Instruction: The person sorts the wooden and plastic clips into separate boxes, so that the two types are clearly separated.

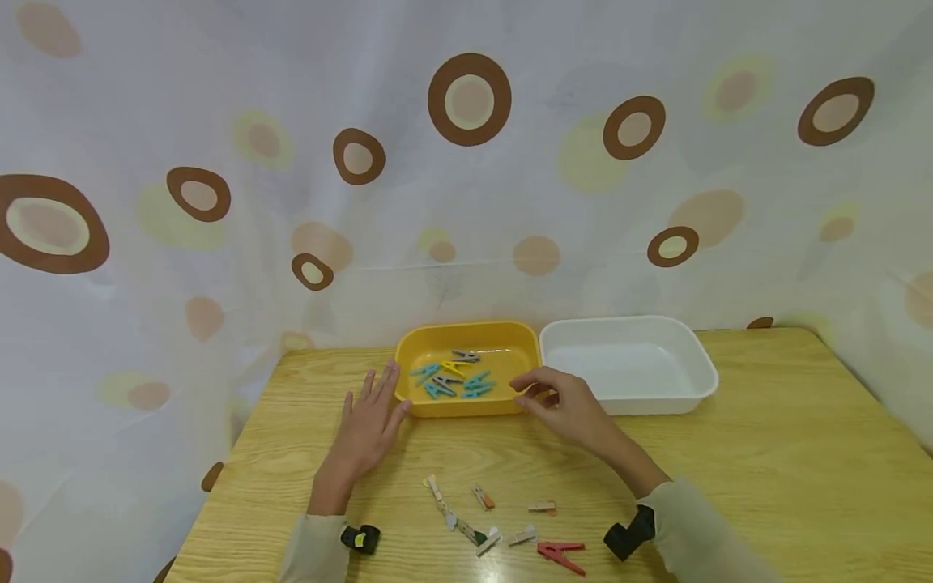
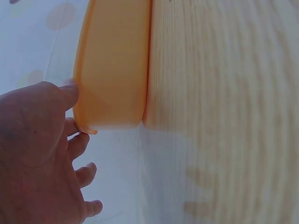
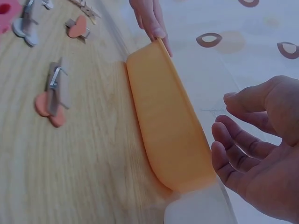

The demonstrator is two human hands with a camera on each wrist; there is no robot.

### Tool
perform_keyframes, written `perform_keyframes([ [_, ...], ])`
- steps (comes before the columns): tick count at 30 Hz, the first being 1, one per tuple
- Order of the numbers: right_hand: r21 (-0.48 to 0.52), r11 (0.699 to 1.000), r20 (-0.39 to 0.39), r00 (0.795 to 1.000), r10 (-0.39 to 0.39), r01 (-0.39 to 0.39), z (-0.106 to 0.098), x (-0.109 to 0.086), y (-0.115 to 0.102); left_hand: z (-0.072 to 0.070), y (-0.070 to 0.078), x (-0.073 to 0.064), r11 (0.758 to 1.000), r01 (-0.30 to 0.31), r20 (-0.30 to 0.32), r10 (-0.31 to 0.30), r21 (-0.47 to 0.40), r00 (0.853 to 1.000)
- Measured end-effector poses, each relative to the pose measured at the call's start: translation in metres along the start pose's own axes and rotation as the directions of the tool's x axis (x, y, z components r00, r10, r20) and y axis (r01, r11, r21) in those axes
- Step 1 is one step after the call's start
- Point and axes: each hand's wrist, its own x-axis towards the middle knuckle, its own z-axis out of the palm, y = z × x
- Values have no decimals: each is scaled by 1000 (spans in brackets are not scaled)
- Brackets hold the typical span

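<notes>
A yellow tray (image 1: 466, 410) stands at the back of the table, with several plastic clothespins (image 1: 453, 369) in turquoise, grey and yellow inside. My left hand (image 1: 367, 429) lies along its left front corner, fingers extended and spread. In the left wrist view, the thumb and a finger of the left hand (image 2: 44, 144) touch the rim of the yellow tray (image 2: 114, 65). Over the tray's right front corner hovers my right hand (image 1: 564, 405), its fingers loosely bent. The right wrist view shows nothing between the fingers of the right hand (image 3: 261, 149).
A white tray (image 1: 634, 405) adjoins the yellow one on the right. Small wooden clothespins (image 1: 483, 497), some with coloured shapes, lie on the wooden table (image 1: 787, 486) nearer me, beside a red plastic clothespin (image 1: 561, 555). Patterned cloth (image 1: 466, 202) hangs behind the table.
</notes>
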Motion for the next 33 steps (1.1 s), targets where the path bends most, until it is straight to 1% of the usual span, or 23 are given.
perform_keyframes([
  [6,10,1000,18,1000,2,-3,0,-18,-2,-1,-2,1,1000,5,-1,-5,-11,1000],
  [11,28,999,44,999,19,-20,2,-38,-5,-1,-4,1,1000,8,6,-8,-7,1000],
  [14,46,999,73,997,15,-19,5,-52,-5,-1,-5,0,1000,10,10,-10,-6,1000],
  [21,42,999,146,989,20,-27,5,-84,-9,0,-4,-1,1000,9,17,-8,-12,1000],
  [23,37,999,157,987,18,-24,3,-91,-11,0,-4,0,1000,6,16,-6,-13,1000],
  [30,41,999,178,983,-36,30,0,-112,-9,-1,-2,0,1000,3,17,-2,-8,1000],
  [33,44,999,217,976,-2,-7,-2,-121,-6,-1,-1,0,1000,3,16,-3,-11,1000],
])
